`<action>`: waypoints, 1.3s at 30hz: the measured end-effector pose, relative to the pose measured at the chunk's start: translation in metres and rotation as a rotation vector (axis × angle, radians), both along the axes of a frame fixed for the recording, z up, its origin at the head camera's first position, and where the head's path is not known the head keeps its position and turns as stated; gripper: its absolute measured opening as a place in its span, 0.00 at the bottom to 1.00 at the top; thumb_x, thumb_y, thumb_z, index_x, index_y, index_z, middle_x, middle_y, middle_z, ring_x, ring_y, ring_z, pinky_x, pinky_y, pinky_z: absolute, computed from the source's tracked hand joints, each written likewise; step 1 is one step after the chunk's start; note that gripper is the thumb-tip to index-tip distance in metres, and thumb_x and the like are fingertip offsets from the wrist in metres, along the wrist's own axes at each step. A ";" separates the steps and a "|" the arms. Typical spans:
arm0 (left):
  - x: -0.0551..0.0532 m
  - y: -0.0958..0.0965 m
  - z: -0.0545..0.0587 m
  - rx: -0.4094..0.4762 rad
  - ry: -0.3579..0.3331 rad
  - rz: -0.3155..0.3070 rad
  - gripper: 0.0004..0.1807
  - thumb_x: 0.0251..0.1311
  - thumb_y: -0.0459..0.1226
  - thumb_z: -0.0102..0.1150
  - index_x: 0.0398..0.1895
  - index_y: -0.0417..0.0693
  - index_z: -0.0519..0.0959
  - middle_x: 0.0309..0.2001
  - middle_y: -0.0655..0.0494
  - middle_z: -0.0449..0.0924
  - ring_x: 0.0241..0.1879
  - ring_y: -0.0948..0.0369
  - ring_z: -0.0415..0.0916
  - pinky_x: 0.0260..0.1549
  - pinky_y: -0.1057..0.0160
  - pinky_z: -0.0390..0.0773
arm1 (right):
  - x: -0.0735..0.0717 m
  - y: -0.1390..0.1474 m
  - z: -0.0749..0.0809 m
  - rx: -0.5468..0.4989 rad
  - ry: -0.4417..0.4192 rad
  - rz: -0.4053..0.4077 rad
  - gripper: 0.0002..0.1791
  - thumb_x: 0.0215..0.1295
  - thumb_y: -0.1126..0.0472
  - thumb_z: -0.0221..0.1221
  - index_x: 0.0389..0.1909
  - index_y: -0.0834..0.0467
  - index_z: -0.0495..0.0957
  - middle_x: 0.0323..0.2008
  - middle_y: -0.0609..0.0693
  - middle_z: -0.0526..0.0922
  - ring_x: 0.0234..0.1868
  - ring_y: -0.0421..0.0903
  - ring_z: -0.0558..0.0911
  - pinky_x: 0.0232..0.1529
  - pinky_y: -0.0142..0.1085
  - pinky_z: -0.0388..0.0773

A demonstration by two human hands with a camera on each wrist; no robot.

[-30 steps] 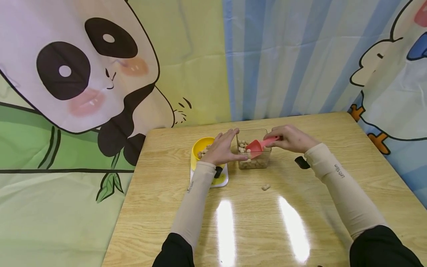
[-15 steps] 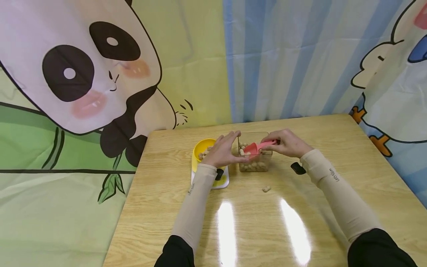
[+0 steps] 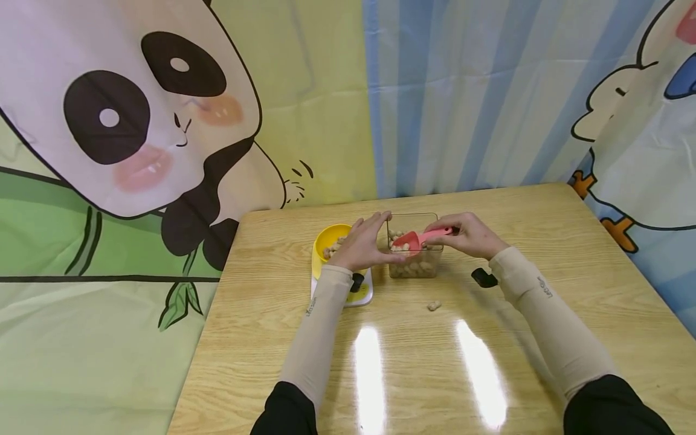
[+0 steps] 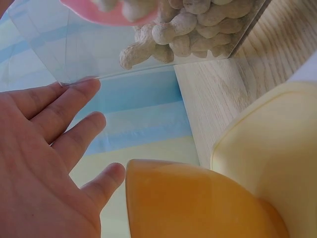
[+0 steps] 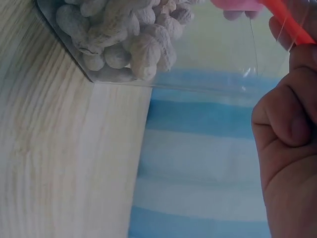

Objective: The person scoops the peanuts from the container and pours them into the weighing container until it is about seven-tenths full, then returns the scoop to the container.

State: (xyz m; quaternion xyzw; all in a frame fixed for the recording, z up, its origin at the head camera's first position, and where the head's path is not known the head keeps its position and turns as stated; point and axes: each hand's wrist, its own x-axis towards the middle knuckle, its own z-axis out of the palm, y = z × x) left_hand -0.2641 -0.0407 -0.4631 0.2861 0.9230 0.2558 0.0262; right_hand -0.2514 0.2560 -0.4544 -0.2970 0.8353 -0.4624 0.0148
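Note:
My right hand [image 3: 469, 234] grips the handle of a pink scoop [image 3: 412, 241] over the right side of a clear plastic container [image 3: 426, 269]. The scoop's bowl is inside the container, with some peanuts in it. More unshelled peanuts [image 4: 178, 34] fill the lower part. Along the container's left side my left hand [image 3: 363, 246] is spread, fingers nearly straight; in the left wrist view some fingertips [image 4: 89, 85] touch the clear wall. Just left of that hand, a yellow bowl [image 3: 332, 232] holding peanuts sits on a white and yellow scale [image 3: 359, 297], partly hidden by hand and wrist.
One loose peanut [image 3: 434, 306] lies on the wooden table [image 3: 413, 362] in front of the container. Behind the table's far edge hangs a cartoon-printed curtain [image 3: 446, 109]. A dark wrist camera [image 3: 484, 278] sticks out below my right wrist.
My right hand has shifted slightly left, and the scoop has tilted from steep to flatter, with peanuts now showing in its bowl. My left hand stays at the container.

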 end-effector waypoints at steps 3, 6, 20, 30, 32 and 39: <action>0.000 0.000 0.000 -0.002 -0.003 0.006 0.65 0.44 0.72 0.69 0.82 0.58 0.52 0.80 0.55 0.51 0.78 0.59 0.48 0.77 0.56 0.35 | 0.002 0.004 -0.003 -0.044 -0.073 -0.048 0.11 0.66 0.60 0.68 0.49 0.53 0.88 0.44 0.50 0.87 0.27 0.51 0.76 0.26 0.36 0.75; 0.001 0.000 0.001 0.007 -0.010 0.005 0.64 0.44 0.69 0.72 0.82 0.56 0.52 0.80 0.52 0.51 0.78 0.58 0.48 0.77 0.55 0.35 | 0.004 0.007 -0.006 -0.075 -0.135 -0.101 0.12 0.66 0.57 0.68 0.49 0.51 0.88 0.47 0.50 0.87 0.29 0.52 0.77 0.28 0.38 0.76; 0.006 -0.002 0.001 0.007 -0.001 0.007 0.67 0.43 0.74 0.67 0.82 0.55 0.50 0.80 0.53 0.52 0.78 0.56 0.48 0.77 0.52 0.38 | 0.010 0.013 -0.014 -0.195 -0.192 -0.178 0.16 0.67 0.57 0.68 0.53 0.58 0.86 0.41 0.55 0.87 0.28 0.46 0.72 0.25 0.38 0.71; 0.006 -0.009 0.008 0.034 -0.008 0.033 0.67 0.42 0.73 0.69 0.82 0.57 0.50 0.80 0.56 0.51 0.79 0.57 0.47 0.77 0.55 0.35 | 0.008 0.017 -0.024 -0.252 -0.167 -0.188 0.15 0.68 0.57 0.66 0.53 0.58 0.86 0.38 0.53 0.87 0.23 0.44 0.64 0.23 0.37 0.66; 0.006 -0.011 0.009 0.039 -0.014 0.041 0.66 0.43 0.71 0.70 0.82 0.58 0.51 0.80 0.58 0.51 0.79 0.57 0.47 0.77 0.55 0.35 | 0.007 0.019 -0.024 -0.260 -0.149 -0.192 0.14 0.69 0.58 0.66 0.52 0.58 0.86 0.38 0.53 0.87 0.21 0.43 0.61 0.22 0.38 0.64; 0.005 -0.022 0.007 0.040 0.000 0.052 0.63 0.46 0.70 0.70 0.82 0.60 0.51 0.80 0.61 0.51 0.79 0.59 0.45 0.76 0.56 0.34 | 0.006 0.021 -0.026 -0.290 -0.139 -0.201 0.14 0.69 0.61 0.65 0.52 0.62 0.86 0.40 0.52 0.87 0.23 0.43 0.63 0.24 0.38 0.66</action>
